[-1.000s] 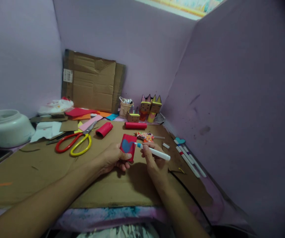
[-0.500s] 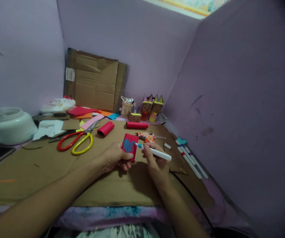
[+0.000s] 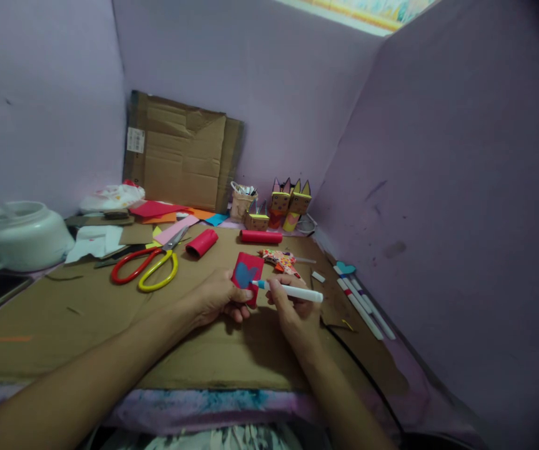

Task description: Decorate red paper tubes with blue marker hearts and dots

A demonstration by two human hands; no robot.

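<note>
Over the cardboard (image 3: 194, 365), the left hand (image 3: 222, 295), partly hidden behind the red piece (image 3: 256, 264), grips it, while the right hand (image 3: 293, 307) pinches the white marker (image 3: 300, 292), whose tip is difficult to distinguish.

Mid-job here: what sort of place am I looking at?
Probably a craft corner, though whether at home I can't tell: scissors lie on the left, pointy-eared cardboard figures stand at the back, and the right hand holds a white marker.
</note>
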